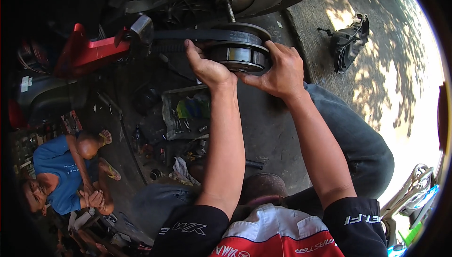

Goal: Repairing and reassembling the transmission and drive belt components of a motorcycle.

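A: Where do you stand?

B: Your left hand (207, 68) and right hand (281, 71) each have a grip clamped on the clutch pulley (240, 52), left at its nine o'clock, right at its three o'clock. The pulley is off the scooter, held just below the engine case.

A: What's left?

B: The drive belt (197, 35) still loops it, running to ten o'clock. Beyond, at twelve o'clock, the shaft (229, 8) stands bare; I judge you're about midway.

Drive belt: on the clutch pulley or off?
On. The black drive belt wraps the round clutch pulley, which the left hand and right hand grip from either side; its far end runs left toward the engine.
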Demonstrator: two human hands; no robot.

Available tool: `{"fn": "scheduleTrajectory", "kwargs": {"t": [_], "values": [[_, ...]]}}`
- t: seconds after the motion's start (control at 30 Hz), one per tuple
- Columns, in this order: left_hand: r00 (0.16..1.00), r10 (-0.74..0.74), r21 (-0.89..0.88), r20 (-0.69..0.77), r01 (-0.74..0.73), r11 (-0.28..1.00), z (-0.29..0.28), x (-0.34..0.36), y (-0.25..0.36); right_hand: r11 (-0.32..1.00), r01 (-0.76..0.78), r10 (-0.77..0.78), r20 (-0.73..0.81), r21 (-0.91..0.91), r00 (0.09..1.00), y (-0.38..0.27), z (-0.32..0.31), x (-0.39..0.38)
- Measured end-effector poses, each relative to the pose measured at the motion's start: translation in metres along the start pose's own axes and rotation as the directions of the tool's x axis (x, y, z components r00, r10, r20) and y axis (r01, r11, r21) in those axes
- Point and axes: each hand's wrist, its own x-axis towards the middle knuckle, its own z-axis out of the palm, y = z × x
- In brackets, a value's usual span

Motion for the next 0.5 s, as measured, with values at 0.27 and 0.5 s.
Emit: {"fn": "scheduleTrajectory", "kwargs": {"t": [0.27, 0.5], "values": [[0.997, -0.080, -0.013, 0.020, 0.080, 0.997, -0.005, 0.005, 0.005, 0.999, 0.027, -0.026, -0.029, 0.034, 0.999, -0.004, -0.003, -0.002], [0.997, -0.045, -0.032, -0.059, 0.044, 0.999, 0.002, 0.010, -0.004, 0.999, -0.016, 0.013, 0.054, 0.046, 0.998, 0.003, 0.002, 0.005]]}}
